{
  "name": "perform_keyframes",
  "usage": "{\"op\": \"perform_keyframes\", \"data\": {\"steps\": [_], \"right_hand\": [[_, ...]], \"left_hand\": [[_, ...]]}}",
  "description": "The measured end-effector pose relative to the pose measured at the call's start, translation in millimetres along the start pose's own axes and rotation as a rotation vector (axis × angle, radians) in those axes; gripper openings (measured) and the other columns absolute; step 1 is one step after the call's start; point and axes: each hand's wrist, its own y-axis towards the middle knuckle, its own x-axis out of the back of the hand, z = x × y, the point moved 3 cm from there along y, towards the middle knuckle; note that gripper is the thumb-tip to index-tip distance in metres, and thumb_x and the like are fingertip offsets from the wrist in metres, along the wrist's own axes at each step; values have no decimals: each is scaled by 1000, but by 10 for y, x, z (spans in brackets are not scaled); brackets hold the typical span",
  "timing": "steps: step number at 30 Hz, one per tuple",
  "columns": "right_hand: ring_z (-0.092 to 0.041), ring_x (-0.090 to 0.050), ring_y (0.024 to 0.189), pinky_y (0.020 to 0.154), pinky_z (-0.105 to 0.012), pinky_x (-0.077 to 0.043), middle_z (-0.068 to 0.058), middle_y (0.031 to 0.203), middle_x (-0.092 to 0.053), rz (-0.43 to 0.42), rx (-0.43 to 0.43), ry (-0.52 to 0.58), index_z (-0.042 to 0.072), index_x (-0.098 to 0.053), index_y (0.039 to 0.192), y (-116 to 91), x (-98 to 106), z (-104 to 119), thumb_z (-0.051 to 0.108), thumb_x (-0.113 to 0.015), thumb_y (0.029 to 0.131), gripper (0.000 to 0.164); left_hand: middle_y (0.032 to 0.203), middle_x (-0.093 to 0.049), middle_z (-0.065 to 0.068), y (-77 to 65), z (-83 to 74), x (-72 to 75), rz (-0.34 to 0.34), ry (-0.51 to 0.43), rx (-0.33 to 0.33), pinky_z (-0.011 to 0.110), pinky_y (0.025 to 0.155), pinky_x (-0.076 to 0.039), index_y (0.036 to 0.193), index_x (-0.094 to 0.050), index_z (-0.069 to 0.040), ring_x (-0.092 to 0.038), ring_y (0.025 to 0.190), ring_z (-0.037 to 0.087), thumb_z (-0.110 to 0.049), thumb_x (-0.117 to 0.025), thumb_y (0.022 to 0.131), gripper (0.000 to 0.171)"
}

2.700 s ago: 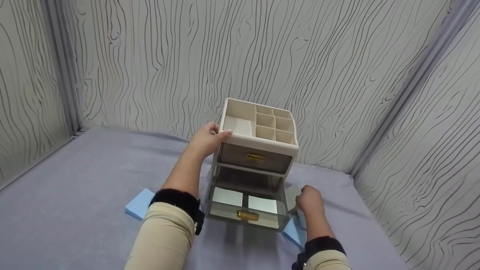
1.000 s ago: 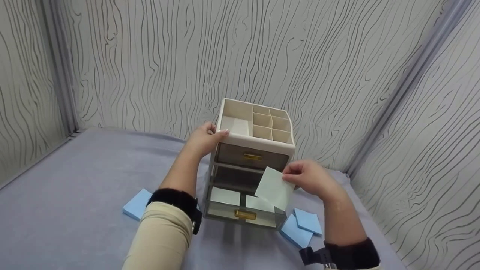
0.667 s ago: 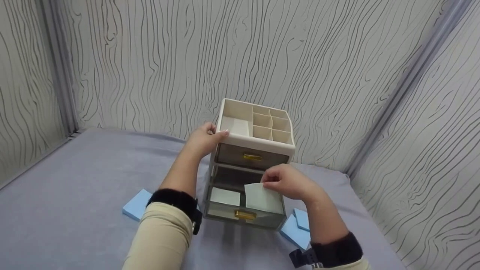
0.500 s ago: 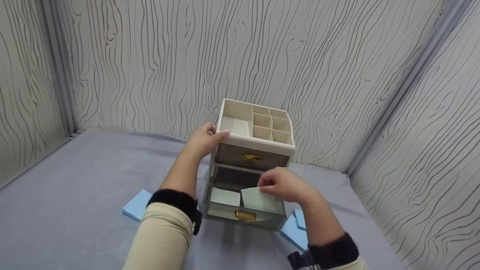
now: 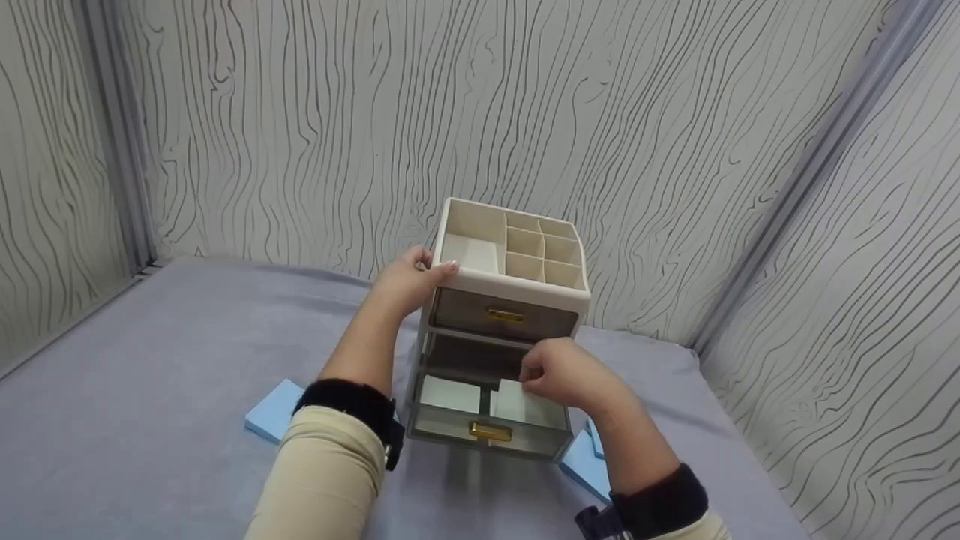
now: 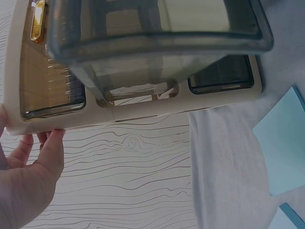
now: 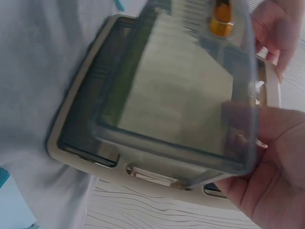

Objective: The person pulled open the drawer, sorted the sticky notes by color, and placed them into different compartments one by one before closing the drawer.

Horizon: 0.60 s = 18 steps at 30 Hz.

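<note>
A cream desktop drawer organizer (image 5: pixel 517 289) with a divided top stands upright, its see-through middle drawer (image 5: pixel 536 442) pulled out. My left hand (image 5: pixel 405 281) grips the organizer's upper left edge, thumb over the front rim. My right hand (image 5: pixel 566 375) reaches into the right half of that drawer. Thumb and fingers pinch the top edge of a pale green note pad (image 5: pixel 517 405); in the right wrist view the thumb shows through the drawer wall, against the paper. Another pale green pad (image 5: pixel 450 394) lies in the drawer's left half.
A blue note pad (image 5: pixel 274 409) lies left of the organizer on the lavender cloth (image 5: pixel 187 360). More blue pads (image 5: pixel 589 465) overlap at its right, partly hidden by my right forearm. A wood-grain patterned wall (image 5: pixel 360 135) rises behind.
My right hand picked a pale green pad from beside the organizer, carried it left over the open drawer and lowered it into the right half. The left hand kept its grip.
</note>
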Motion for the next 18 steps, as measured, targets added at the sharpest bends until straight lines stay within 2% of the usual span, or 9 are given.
{"op": "perform_keyframes", "data": {"steps": [6, 10, 18], "right_hand": [[-12, -45, 58, 54, -30, -41, 6, 61, -53, -36, 13, -135, 10, -61, 64, 51, -117, 12, 2, -65, 69, 11], [-13, -42, 56, 52, -30, -38, 6, 59, -47, -32, -2, -198, 12, -56, 62, 75, -193, 8, 2, -64, 67, 14], [-13, -36, 48, 46, -29, -33, 9, 51, -40, 6, -51, -258, 17, -49, 51, 98, -300, 7, 8, -63, 68, 25]], "left_hand": [[102, -56, 9, -17, -15, 0, -6, 6, 2, 36, 75, -43, 93, -45, -12, -51, 89, 24, -47, -57, 86, 37], [104, -56, 10, -20, -15, -4, -7, 6, 5, 38, 78, -43, 94, -46, -12, -51, 92, 25, -47, -57, 86, 37], [104, -56, 10, -21, -19, -4, -10, 10, 1, 39, 79, -44, 95, -46, -12, -52, 92, 25, -47, -56, 86, 38]]}}
